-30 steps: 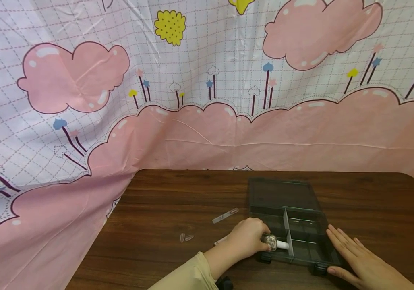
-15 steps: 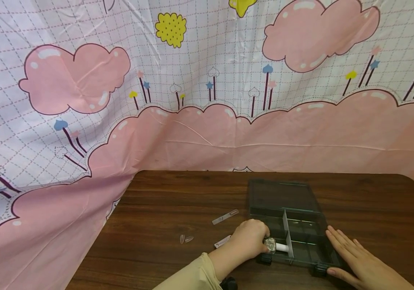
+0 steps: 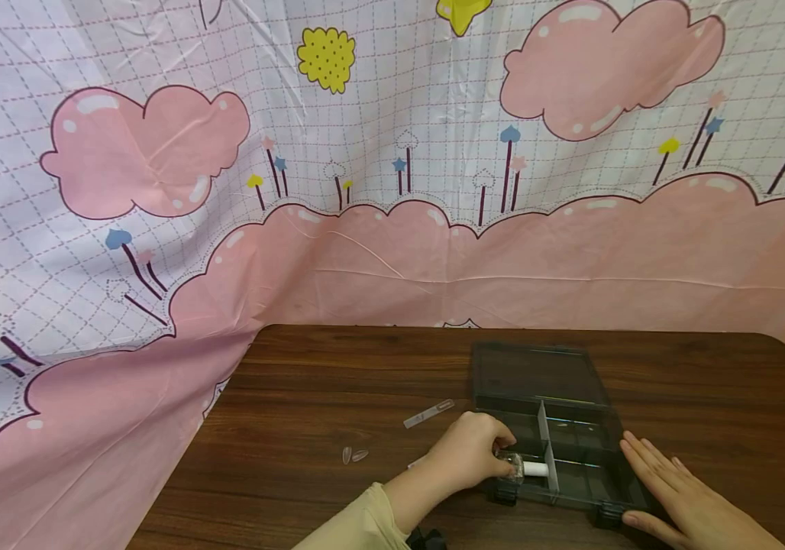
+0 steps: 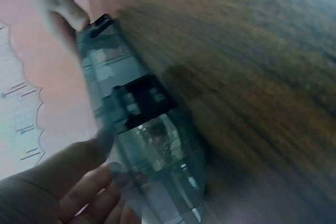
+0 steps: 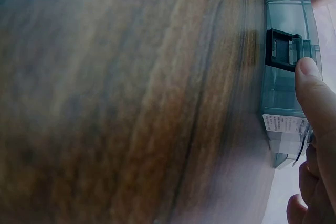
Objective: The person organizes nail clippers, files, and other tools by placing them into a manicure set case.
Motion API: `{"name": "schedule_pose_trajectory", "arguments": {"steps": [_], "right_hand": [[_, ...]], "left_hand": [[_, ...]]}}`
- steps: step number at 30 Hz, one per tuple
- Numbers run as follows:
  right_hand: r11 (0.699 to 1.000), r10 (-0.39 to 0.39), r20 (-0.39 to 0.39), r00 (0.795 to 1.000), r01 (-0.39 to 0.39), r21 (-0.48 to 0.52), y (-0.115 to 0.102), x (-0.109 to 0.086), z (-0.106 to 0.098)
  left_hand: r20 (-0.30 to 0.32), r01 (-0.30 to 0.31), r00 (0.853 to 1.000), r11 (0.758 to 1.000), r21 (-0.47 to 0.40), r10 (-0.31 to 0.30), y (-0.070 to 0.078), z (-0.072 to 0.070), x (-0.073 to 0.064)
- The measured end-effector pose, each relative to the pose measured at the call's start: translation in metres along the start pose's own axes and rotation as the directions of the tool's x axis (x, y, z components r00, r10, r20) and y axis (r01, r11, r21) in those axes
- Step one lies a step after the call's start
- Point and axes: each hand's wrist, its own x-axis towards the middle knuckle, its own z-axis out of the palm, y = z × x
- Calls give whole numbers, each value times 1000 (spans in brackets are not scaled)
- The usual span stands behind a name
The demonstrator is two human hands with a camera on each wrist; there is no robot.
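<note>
A small nail polish bottle [image 3: 516, 465] with a glittery clear body and white cap lies on its side in the front left compartment of a dark see-through divider box [image 3: 578, 500]. My left hand [image 3: 470, 451] reaches over the box's left edge and pinches the bottle's base, the cap pointing right. Through the box wall, the glittery bottle [image 4: 160, 142] shows beside a black latch [image 4: 142, 98] in the left wrist view. My right hand [image 3: 677, 485] rests along the box's right side, fingers straight, thumb near the front right latch [image 5: 283, 51].
The box's lid [image 3: 537, 374] lies folded back. A few small clear pieces sit in the back right compartment. Left of the box are two clear nail tips [image 3: 353, 455], a narrow clear strip [image 3: 428, 413] and another item mostly hidden by my left hand. A printed curtain [image 3: 379, 298] hangs behind the table.
My left hand has shifted slightly with the bottle, whose body turns a little and sits lower in the compartment. My right hand stays at the box's side. The head view has tilted slightly.
</note>
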Motion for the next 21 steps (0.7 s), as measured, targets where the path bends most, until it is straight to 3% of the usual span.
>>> {"name": "schedule_pose_trajectory", "arguments": {"steps": [4,11,16,21], "right_hand": [[1000,-4,-3,1000,4,7,-2,-1,0],[1000,4,17,1000,-4,12,-4,0,0],[1000,5,26,1000,-5,13,-5,0,0],[1000,21,29,999,-21,20,-4,0,-1]], "left_hand": [[-46,-35,999,989,-142,29,-4,-15,-12],[-126,-28,992,943,-330,-15,-24,-55,-46],[-200,16,975,929,-370,-97,-49,-76,-74],[-234,72,956,915,-396,-176,-77,-85,-97]]}}
